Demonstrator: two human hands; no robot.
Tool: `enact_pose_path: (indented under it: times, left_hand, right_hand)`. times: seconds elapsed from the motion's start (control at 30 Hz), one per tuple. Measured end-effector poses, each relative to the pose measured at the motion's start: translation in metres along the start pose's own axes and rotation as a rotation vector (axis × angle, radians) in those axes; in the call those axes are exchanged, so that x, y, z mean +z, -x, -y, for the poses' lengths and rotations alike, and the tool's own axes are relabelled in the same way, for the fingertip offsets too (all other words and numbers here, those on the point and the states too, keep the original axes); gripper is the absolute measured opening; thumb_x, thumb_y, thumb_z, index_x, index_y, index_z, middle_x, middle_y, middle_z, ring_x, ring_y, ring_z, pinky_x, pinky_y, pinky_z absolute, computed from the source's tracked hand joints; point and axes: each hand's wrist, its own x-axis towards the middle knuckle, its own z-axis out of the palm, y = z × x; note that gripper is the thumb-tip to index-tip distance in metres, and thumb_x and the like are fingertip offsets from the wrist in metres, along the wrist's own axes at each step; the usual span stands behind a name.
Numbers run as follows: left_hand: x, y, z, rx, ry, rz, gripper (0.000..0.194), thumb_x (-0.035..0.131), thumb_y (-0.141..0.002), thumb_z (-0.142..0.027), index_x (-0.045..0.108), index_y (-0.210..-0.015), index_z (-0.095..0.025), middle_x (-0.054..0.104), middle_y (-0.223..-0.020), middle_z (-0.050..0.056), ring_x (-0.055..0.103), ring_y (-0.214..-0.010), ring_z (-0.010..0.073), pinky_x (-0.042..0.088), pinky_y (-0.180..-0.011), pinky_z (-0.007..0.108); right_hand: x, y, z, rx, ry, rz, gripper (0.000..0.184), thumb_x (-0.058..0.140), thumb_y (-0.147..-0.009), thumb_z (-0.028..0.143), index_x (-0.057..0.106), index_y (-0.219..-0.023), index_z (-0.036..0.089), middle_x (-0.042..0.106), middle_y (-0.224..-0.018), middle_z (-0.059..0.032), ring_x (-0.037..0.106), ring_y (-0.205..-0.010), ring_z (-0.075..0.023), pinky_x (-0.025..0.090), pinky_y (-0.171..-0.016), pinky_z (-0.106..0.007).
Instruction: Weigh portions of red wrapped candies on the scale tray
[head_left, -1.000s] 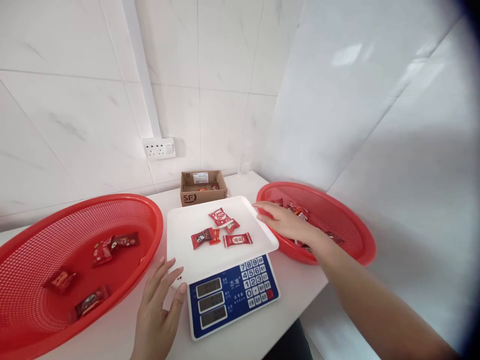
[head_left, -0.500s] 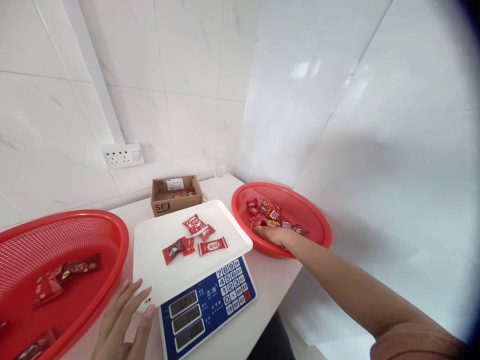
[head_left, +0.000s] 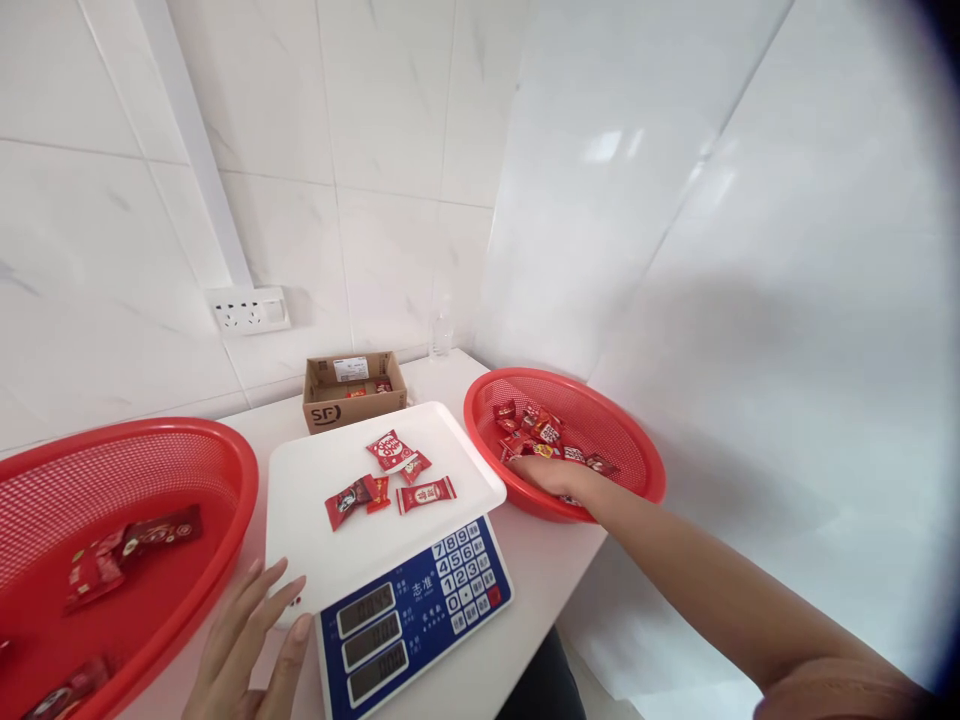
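My right hand (head_left: 553, 475) reaches down into the right red mesh basket (head_left: 645, 450), among red-wrapped candies (head_left: 541, 425); its fingertips are hidden behind the rim and wrappers. With fingers spread, my left hand (head_left: 251, 645) is beside the near left corner of the white weighing pan (head_left: 315, 540) and holds nothing. Several wrapped candies lie on the pan: a square packet (head_left: 390, 450), a long red bar (head_left: 426, 494), a dark red packet (head_left: 350, 501) and smaller ones. The blue front of the digital scale (head_left: 420, 620) has a keypad and three displays.
A larger red basket (head_left: 240, 490) with a few wrapped snacks stands at the left. Behind the scale are an open cardboard box (head_left: 352, 408) and a clear bottle (head_left: 441, 335). Tiled walls with a power socket (head_left: 247, 311) border the white table (head_left: 540, 555).
My right hand has shifted slightly within the basket, its fingers now lower among the candies. My left hand and the candies on the pan stay practically where they were.
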Motion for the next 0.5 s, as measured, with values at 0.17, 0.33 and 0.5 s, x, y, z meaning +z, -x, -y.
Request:
enact_pose_path:
  times: [0.17, 0.33, 0.5]
  left_hand:
    - [-0.004, 0.000, -0.002, 0.014, -0.055, 0.038, 0.028, 0.052, -0.085, -0.039, 0.061, -0.109, -0.030, 0.060, -0.125, 0.004, 0.052, -0.122, 0.0264, 0.052, -0.043, 0.020]
    - [-0.004, -0.003, -0.010, -0.035, -0.002, 0.035, 0.026, 0.054, -0.085, -0.038, 0.063, -0.107, -0.029, 0.061, -0.124, 0.005, 0.052, -0.122, 0.0261, 0.053, -0.044, 0.017]
    - [-0.003, -0.001, -0.008, -0.066, 0.045, 0.060, 0.028, 0.057, -0.083, -0.035, 0.062, -0.109, -0.028, 0.058, -0.128, 0.007, 0.048, -0.126, 0.0281, 0.045, -0.035, 0.013]
  right_hand:
    - [-0.016, -0.004, 0.005, -0.052, -0.031, 0.104, 0.027, 0.052, -0.081, 0.019, 0.071, -0.100, 0.021, 0.074, -0.093, -0.0078, 0.067, -0.084, -0.0236, 0.048, -0.078, -0.033]
    - [-0.033, 0.009, 0.022, -0.042, -0.065, -0.118, 0.042, 0.034, -0.092, 0.024, 0.052, -0.130, 0.019, 0.062, -0.124, -0.0121, 0.057, -0.113, -0.0268, 0.043, -0.092, -0.038]
    - [-0.010, 0.044, 0.070, -0.456, -0.169, -0.141, 0.038, 0.038, -0.091, 0.021, 0.058, -0.123, 0.022, 0.063, -0.123, -0.0081, 0.056, -0.112, -0.0231, 0.043, -0.096, -0.039]
